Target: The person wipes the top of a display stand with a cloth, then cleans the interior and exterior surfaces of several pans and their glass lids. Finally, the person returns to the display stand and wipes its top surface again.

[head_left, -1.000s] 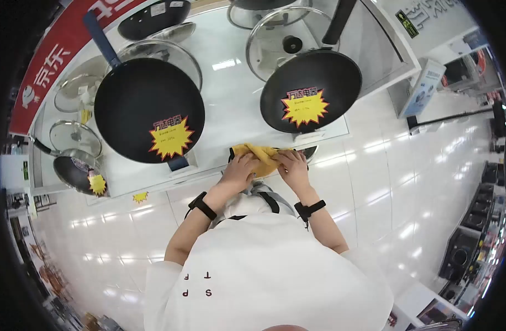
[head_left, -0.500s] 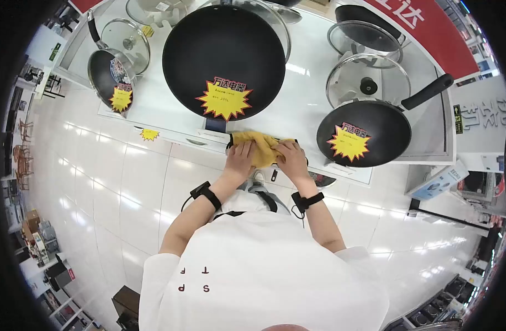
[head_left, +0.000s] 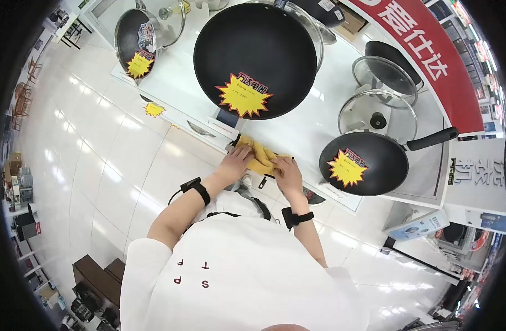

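A crumpled yellow cloth lies at the front edge of the white display counter. My left hand has its fingers closed on the cloth's left part. On the right side, my right hand grips the same cloth with bent fingers. Dark bits of something show at the cloth's ends, mostly hidden under it. Just behind the hands stands a large black wok with a yellow star-shaped price tag. A smaller black pan is to the right of my right hand.
Glass lids stand behind the right pan, whose handle points right. Another small pan is at the far left. A red sign borders the counter's back right. Tiled floor shows at left.
The view has turned, so the counter and pans appear tilted and shifted. Both hands stay on the cloth, with the right hand slightly lower in the view.
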Tool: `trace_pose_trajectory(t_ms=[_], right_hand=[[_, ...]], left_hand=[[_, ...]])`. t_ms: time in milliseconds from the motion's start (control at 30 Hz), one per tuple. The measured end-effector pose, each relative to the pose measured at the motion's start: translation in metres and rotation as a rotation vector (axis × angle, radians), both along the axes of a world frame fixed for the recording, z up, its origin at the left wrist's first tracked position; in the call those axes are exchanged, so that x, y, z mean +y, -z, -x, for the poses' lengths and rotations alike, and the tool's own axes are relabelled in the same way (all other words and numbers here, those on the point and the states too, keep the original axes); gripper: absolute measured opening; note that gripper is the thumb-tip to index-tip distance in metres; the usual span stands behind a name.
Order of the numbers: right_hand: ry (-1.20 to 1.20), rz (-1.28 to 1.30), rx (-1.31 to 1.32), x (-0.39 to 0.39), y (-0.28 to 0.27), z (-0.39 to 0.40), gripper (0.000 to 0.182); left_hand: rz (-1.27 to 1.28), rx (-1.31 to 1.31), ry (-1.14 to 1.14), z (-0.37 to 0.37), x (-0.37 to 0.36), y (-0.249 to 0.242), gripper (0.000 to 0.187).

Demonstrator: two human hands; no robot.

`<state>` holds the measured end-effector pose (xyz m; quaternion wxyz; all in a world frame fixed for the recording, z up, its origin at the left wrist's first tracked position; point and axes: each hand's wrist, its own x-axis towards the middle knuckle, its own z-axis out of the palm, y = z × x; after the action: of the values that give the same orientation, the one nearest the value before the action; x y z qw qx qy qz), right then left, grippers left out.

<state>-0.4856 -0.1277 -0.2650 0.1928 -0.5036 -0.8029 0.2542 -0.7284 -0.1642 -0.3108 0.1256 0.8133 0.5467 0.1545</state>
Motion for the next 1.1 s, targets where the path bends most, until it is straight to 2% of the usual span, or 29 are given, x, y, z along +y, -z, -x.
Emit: trace_pose_trajectory(t_ms=[67, 100, 167, 267, 333, 367, 400, 467, 633, 767, 867, 1000, 1067, 1100], right_hand=[[-0.001, 0.098, 0.050, -0.004, -0.004, 0.004, 0.033], [-0.014, 0.132, 0.022, -0.003, -0.005, 0.007, 0.033], [-0.068, 0.125, 0.037, -0.002, -0.007, 0.014, 0.033], [-0.183, 0.116, 0.080, 0.002, -0.013, 0.035, 0.030], [-0.263, 0.053, 0.076, 0.001, -0.015, 0.053, 0.029], [-0.306, 0.033, 0.047, 0.002, -0.015, 0.062, 0.030], [-0.307, 0.032, 0.058, 0.000, -0.017, 0.073, 0.030], [-0.274, -0.121, 0.085, -0.002, -0.026, 0.097, 0.029], [-0.156, -0.070, 0.033, 0.000, -0.022, 0.144, 0.037], [-0.087, -0.061, -0.037, 0.008, 0.010, 0.176, 0.034], [0.106, -0.178, -0.048, -0.012, 0.033, 0.204, 0.035], [0.208, -0.128, -0.012, -0.020, 0.034, 0.230, 0.036], [0.208, -0.147, 0.022, -0.020, 0.024, 0.248, 0.034], [0.220, -0.134, 0.036, -0.020, 0.026, 0.260, 0.033]], left_hand=[[0.040, -0.050, 0.019, 0.003, -0.002, -0.007, 0.046], [-0.029, -0.043, 0.013, 0.007, -0.004, -0.006, 0.047], [-0.099, -0.039, 0.005, 0.017, -0.010, -0.006, 0.048], [0.024, 0.017, -0.035, 0.044, -0.026, -0.020, 0.049], [-0.072, 0.077, -0.046, 0.064, -0.039, -0.029, 0.050], [0.043, 0.103, -0.078, 0.074, -0.044, -0.035, 0.051], [0.043, 0.113, -0.078, 0.084, -0.047, -0.037, 0.051], [-0.121, 0.142, -0.128, 0.105, -0.042, -0.042, 0.053], [-0.268, 0.164, -0.082, 0.155, -0.003, -0.042, 0.051], [-0.135, 0.121, 0.069, 0.183, 0.030, -0.023, 0.049], [-0.068, 0.069, 0.188, 0.207, 0.037, 0.002, 0.050], [0.024, -0.008, 0.299, 0.244, 0.054, 0.001, 0.061], [0.034, -0.093, 0.270, 0.265, 0.057, -0.003, 0.064], [0.046, -0.049, 0.278, 0.277, 0.061, -0.006, 0.067]])
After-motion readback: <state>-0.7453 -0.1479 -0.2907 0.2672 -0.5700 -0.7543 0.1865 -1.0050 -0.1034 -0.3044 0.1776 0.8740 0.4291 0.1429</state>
